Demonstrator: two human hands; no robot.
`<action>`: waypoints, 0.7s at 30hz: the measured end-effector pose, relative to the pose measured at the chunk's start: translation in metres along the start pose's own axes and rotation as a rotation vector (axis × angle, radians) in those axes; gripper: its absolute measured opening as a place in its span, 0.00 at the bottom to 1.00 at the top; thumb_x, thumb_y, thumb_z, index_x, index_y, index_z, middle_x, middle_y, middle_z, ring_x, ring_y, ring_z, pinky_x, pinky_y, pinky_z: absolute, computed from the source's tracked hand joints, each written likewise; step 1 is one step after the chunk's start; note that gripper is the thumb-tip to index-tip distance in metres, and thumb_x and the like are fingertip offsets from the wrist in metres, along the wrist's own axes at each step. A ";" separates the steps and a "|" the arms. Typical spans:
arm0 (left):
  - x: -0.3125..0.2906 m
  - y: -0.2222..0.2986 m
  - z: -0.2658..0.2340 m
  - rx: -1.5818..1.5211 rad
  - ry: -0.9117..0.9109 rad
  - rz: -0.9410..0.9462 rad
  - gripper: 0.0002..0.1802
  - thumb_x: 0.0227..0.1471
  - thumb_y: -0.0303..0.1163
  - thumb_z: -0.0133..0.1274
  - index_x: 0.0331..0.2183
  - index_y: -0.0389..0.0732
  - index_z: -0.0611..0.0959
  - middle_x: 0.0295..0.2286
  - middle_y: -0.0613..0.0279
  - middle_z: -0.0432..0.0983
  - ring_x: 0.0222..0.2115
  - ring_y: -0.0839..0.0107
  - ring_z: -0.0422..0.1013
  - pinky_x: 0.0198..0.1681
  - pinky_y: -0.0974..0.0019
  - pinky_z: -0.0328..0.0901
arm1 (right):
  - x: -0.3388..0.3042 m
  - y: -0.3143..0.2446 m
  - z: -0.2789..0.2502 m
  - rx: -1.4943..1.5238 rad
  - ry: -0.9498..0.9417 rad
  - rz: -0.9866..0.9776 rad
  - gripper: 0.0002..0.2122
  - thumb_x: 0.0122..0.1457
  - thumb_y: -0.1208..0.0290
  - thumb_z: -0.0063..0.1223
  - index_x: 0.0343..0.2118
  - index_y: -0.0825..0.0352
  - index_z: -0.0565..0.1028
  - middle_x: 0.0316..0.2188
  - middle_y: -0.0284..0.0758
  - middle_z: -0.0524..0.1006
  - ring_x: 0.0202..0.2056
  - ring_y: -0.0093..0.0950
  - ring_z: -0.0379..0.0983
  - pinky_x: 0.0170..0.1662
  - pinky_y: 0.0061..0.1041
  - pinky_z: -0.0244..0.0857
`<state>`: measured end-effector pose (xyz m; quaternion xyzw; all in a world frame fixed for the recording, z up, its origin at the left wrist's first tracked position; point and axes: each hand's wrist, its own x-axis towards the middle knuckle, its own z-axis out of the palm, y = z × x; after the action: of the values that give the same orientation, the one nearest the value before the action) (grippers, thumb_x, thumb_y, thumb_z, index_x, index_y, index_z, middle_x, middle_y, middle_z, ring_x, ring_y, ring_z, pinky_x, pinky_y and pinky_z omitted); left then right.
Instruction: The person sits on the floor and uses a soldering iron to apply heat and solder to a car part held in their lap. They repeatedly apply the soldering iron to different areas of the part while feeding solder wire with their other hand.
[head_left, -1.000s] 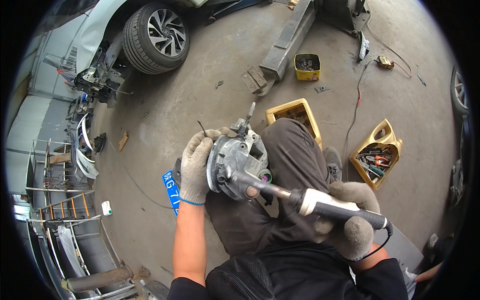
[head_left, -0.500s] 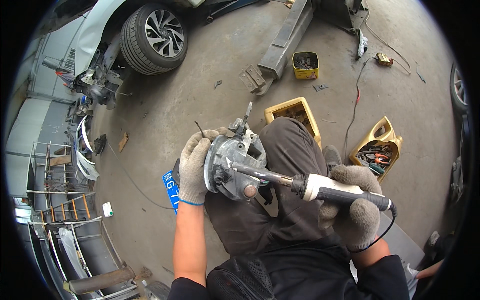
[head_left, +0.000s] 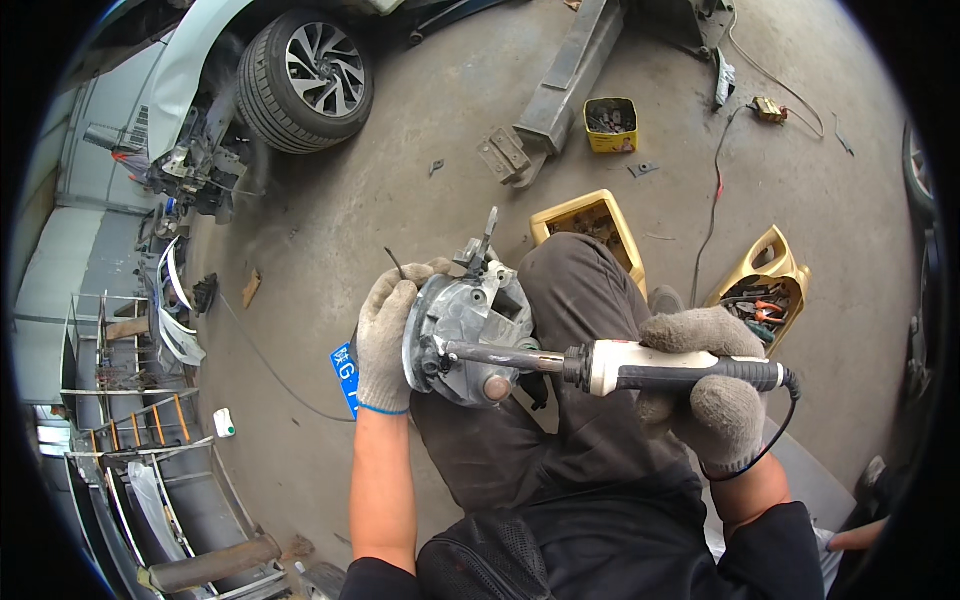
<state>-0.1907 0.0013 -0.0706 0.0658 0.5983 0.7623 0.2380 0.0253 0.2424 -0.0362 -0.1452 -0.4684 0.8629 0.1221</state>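
Observation:
My gloved left hand [head_left: 382, 340] grips the rim of a grey, round-backed fog lamp [head_left: 468, 325], held over my lap beside my knee. A thin dark rod [head_left: 394, 262] sticks up past the left fingers; whether they pinch it is unclear. In my gloved right hand [head_left: 722, 410] is a white-and-black hot-air welding gun [head_left: 625, 365], fingers wrapped round its handle. Its long metal nozzle [head_left: 495, 355] points left, with the tip at the lamp's near side by the rim. A black cord leaves the handle's end.
Beyond my knee stand a cut yellow jug [head_left: 627, 235] and a yellow tub of small parts [head_left: 611, 128]. Another cut jug [head_left: 797, 275] holds pliers. A lift arm [head_left: 570, 85], a car wheel [head_left: 310, 85] and a blue number plate [head_left: 344, 375] lie around. A cable [head_left: 708, 225] crosses the floor.
The gun has turned closer to level, its rear end lower, and its nozzle tip has shifted slightly left and down on the lamp. My left hand keeps its hold.

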 end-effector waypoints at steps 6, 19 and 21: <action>-0.001 0.002 0.003 0.001 -0.004 -0.025 0.12 0.59 0.27 0.45 0.41 0.30 0.77 0.44 0.43 0.75 0.44 0.59 0.74 0.50 0.59 0.69 | 0.006 -0.004 -0.006 0.050 -0.049 0.041 0.29 0.49 0.50 0.63 0.43 0.75 0.77 0.37 0.43 0.79 0.32 0.28 0.79 0.33 0.24 0.73; 0.002 -0.003 -0.002 -0.017 -0.004 0.005 0.13 0.59 0.29 0.47 0.42 0.30 0.77 0.44 0.43 0.75 0.43 0.58 0.74 0.48 0.58 0.71 | 0.024 -0.001 -0.011 0.110 -0.095 0.043 0.31 0.50 0.51 0.62 0.48 0.75 0.73 0.28 0.39 0.79 0.23 0.19 0.73 0.23 0.16 0.65; 0.002 -0.001 0.000 -0.007 -0.010 -0.006 0.13 0.59 0.29 0.47 0.42 0.30 0.76 0.44 0.42 0.75 0.43 0.59 0.74 0.48 0.58 0.71 | 0.025 -0.001 -0.011 0.137 -0.037 0.044 0.30 0.50 0.52 0.62 0.47 0.76 0.73 0.26 0.38 0.79 0.22 0.20 0.73 0.24 0.16 0.64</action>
<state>-0.1918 0.0018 -0.0724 0.0670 0.5944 0.7635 0.2433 0.0063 0.2602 -0.0444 -0.1309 -0.4070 0.8980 0.1039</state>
